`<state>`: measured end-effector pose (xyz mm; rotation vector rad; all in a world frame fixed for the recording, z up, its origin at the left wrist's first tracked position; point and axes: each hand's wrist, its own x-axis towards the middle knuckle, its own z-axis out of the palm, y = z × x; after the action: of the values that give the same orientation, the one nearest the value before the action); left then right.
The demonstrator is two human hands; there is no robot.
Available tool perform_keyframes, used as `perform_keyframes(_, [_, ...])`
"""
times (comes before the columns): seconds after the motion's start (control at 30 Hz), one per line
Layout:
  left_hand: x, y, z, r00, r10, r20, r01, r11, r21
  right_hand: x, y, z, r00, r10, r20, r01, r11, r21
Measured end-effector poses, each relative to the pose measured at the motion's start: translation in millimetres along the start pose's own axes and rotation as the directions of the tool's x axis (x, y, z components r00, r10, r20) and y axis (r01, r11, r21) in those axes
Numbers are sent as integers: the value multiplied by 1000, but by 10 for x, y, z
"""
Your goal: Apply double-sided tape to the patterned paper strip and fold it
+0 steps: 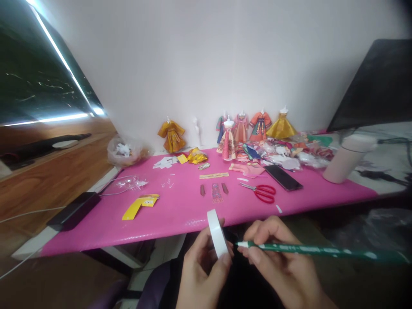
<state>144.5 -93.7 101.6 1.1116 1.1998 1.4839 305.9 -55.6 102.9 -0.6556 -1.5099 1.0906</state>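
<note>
Just below the table's front edge, my left hand is closed around a roll of white tape, held upright with its side edge facing up. My right hand pinches a slim green pen with white markings. Its white tip points left toward the roll, a small gap apart. The pen's far end reaches out to the right and is blurred. On the pink table cover beyond lie a small patterned fabric piece, two narrow brown pieces and a pale gold strip.
Red-handled scissors, a phone and a pale bottle are on the right. Several dressed miniature mannequins stand by the wall, near heaped fabric pieces. Yellow cloth and a black box lie left.
</note>
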Motion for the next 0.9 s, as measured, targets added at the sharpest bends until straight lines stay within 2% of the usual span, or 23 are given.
perform_keyframes(0.1, [-14,-8,1,1000,-4,7,4,1000,-18,-4,5,-11,998,-34,57,38,997,-67])
perform_keyframes(0.23, [-25,-10,16,1000,-17,-3,17,1000,-9,-39,1,-13,998,-16,58,25,987,-159])
perform_keyframes(0.37, [-26,16,57,1000,-1,-9,1,1000,11,-73,-17,1,998,24,67,-14,989,-148])
perform_keyframes(0.6, [-35,-6,57,998,63,2,-63,996,60,-52,1,-69,984,31,174,-3,987,-160])
perform_keyframes(0.9, [-48,-17,33,999,49,12,-50,997,62,-58,25,-87,976,47,212,-3,979,-204])
